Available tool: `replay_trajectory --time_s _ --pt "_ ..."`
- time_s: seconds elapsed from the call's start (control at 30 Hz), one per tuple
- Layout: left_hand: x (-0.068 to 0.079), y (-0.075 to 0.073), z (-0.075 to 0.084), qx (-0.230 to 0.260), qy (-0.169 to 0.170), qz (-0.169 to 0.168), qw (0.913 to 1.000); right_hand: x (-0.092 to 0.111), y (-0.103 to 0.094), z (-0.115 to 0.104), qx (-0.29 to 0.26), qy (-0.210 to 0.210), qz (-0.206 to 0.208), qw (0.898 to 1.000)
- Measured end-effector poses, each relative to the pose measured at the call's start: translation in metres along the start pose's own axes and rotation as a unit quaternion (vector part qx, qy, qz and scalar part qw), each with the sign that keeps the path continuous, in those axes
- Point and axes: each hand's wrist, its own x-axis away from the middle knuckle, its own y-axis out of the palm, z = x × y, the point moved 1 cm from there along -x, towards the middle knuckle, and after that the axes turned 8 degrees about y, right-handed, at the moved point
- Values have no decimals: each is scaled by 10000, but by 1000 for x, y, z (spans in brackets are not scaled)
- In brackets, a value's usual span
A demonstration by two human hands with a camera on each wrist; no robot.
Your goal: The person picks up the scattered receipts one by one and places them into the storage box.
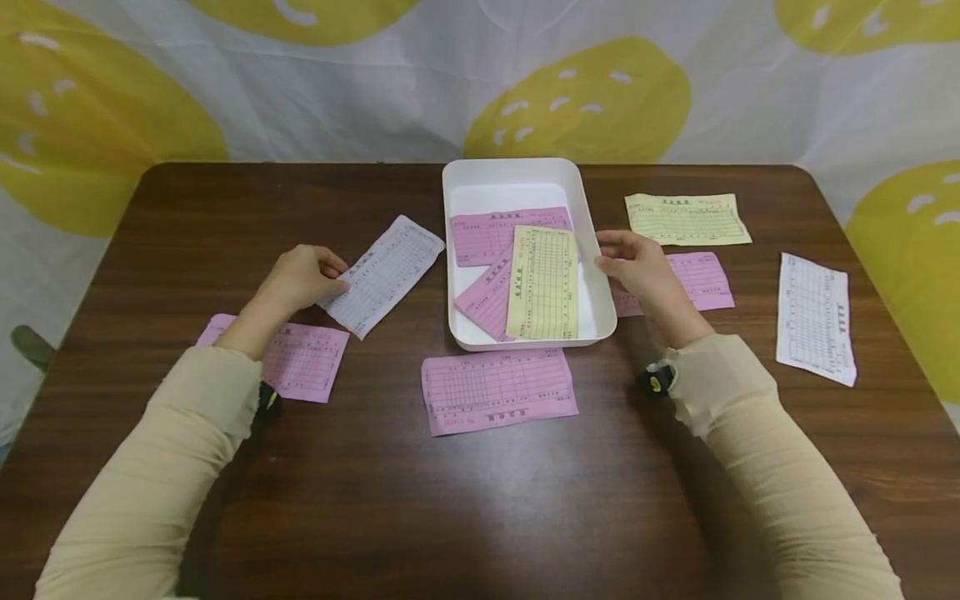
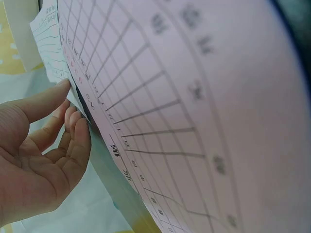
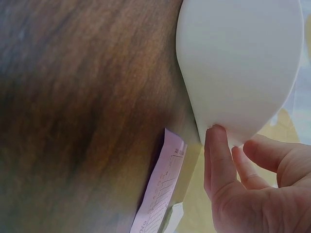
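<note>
The white slip [image 1: 386, 273] is pinched by the left fingers [image 1: 327, 260], while the tray [image 1: 510, 187] is touched, perhaps for steadiness, by loosely extended right fingers [image 3: 219, 153].

Behind your left hand [image 1: 296, 279], your left sleeve [image 1: 165, 433] covers part of a pink slip [image 1: 303, 358]. In your left wrist view that slip runs off the right edge, its near side blurred, and it hides part of the white slip [image 1: 386, 271] at your thumb tip; from the head, the white slip's fine print is too small to read. Left of your right fingers, the yellow slip [image 1: 543, 283] overlaps two pink receipts [image 1: 487, 237]. Your right hand [image 1: 648, 271] blocks part of another pink sheet [image 1: 701, 282]. In your right wrist view, the top edge cuts off the tray [image 1: 510, 187] above your fingertips; left of them, the tabletop [image 3: 73, 121] is blurred.
</note>
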Motion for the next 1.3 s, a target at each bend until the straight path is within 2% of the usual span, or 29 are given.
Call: replay_trajectory --time_s 0.43,0.57,0.8,0.97,1.13,1.3 --pt "2 2 0 -105 70 213 9997 2 0 0 56 61 11 10000" --pt "2 2 1 -160 62 173 9997 1 0 1 14 66 -12 10000" --pt "3 2 7 -269 8 -88 9996 0 0 0 -52 45 -15 10000" --pt "3 4 8 -380 51 51 9993 0 0 0 -12 80 6 10000" --pt "2 5 8 -302 193 67 9993 -1 0 -1 55 127 34 9999" --pt "1 3 8 -43 145 -10 9999 -2 0 -2 126 268 103 9995"
